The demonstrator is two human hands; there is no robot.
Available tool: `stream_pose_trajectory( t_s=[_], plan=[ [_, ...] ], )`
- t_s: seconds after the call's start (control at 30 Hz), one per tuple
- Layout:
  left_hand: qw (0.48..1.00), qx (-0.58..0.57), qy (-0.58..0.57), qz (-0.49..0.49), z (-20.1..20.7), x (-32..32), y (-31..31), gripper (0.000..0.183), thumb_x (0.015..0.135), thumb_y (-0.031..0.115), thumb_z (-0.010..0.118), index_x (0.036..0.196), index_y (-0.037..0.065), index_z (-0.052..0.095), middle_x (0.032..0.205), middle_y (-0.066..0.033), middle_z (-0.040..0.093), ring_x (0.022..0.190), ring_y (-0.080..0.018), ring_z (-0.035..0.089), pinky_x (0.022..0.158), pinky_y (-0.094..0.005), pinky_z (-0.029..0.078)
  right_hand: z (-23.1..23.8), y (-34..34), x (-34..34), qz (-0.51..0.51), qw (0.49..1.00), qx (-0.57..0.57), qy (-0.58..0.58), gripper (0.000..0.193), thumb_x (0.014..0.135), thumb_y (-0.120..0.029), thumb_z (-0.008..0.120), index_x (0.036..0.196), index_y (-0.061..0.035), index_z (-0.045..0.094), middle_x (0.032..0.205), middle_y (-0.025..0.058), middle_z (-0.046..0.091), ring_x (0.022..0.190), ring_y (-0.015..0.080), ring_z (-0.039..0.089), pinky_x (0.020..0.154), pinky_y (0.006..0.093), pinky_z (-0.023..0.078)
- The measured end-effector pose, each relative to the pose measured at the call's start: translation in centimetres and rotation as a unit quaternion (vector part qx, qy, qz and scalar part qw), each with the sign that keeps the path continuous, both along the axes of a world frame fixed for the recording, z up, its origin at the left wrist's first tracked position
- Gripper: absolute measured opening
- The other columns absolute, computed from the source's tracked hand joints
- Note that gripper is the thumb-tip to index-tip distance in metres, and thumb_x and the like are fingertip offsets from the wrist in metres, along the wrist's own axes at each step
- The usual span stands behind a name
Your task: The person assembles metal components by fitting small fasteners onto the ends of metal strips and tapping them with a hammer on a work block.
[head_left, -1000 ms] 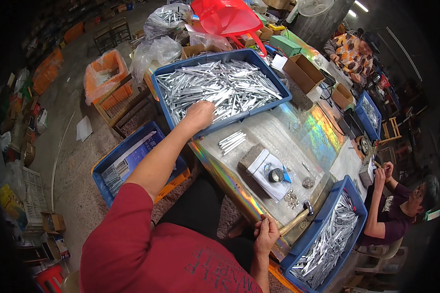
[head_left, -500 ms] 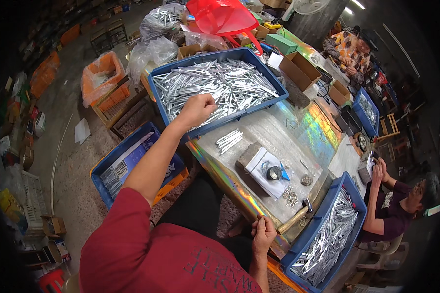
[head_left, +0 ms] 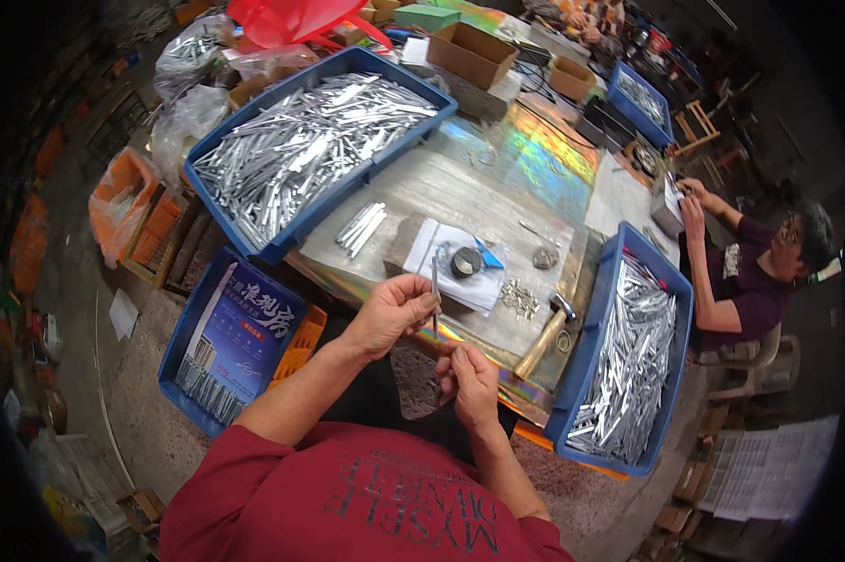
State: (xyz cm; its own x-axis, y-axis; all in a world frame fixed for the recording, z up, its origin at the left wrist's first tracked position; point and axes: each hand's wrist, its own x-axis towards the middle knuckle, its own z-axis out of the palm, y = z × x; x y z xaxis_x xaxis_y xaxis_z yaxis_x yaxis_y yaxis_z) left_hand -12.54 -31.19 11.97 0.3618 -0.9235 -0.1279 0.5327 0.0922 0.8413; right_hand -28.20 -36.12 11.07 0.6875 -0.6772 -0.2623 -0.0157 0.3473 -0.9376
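Note:
My left hand [head_left: 390, 317] pinches a thin silvery metal strip [head_left: 435, 281] upright, in front of the table's near edge. Just right of and below it, my right hand [head_left: 471, 382] has its fingers pressed together near the strip's lower end; whether anything small is in them I cannot make out. Beyond my hands a block topped with white paper [head_left: 483, 292] bears a small dark round container [head_left: 466, 262]. A few similar strips [head_left: 361, 229] lie side by side left of the block. Small metal pieces [head_left: 519, 299] form a pile to its right.
A large blue tray [head_left: 296, 245] heaped with strips stands at far left; another blue tray [head_left: 683, 351] is at right. A hammer [head_left: 544, 342] lies by the table's edge. A lower blue bin [head_left: 174, 361] is at left. A co-worker [head_left: 750, 272] sits at right.
My left hand has come back from the large tray to my front, now with a strip in it. My right hand has risen close to it. The head view has shifted.

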Motion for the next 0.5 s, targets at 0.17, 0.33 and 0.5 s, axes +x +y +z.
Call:
stream_pose_trajectory(
  t_s=[0.17,0.33,0.5],
  plan=[
    [0.998,0.005,0.057,-0.005,-1.3,-3.1,-0.4,0.011,0.08,0.015,0.055,0.082,0.006,0.05,0.067,0.0023,0.05,0.053,-0.0024,0.043,0.045,-0.0135,0.033,-0.1,0.0,-0.3,0.011,0.999,0.037,-0.013,0.019,0.086,-0.02,0.045,0.082,-0.0033,0.051,0.063,-0.0008,0.049,0.047,0.0028,0.039,0.042,0.0156,0.031],
    [0.999,0.006,0.04,-0.028,-1.9,-4.5,-0.5,0.013,0.079,0.013,0.056,0.086,0.002,0.053,0.07,0.0014,0.052,0.059,-0.0037,0.047,0.052,-0.0157,0.037,-1.2,-0.1,-1.2,-0.014,1.0,-0.003,0.006,0.017,0.085,-0.019,0.046,0.078,-0.0041,0.051,0.062,-0.0017,0.048,0.047,0.002,0.039,0.042,0.0152,0.031],
    [0.996,0.029,-0.067,-0.041,-2.5,-4.4,-0.2,0.011,0.08,0.011,0.055,0.082,0.0,0.057,0.071,0.0011,0.055,0.065,-0.0042,0.05,0.06,-0.017,0.041,-2.5,-1.2,-2.6,0.005,0.995,-0.09,0.053,0.015,0.083,-0.016,0.049,0.078,-0.0022,0.053,0.062,0.0024,0.051,0.049,0.0077,0.046,0.044,0.0204,0.035]
  ],
)
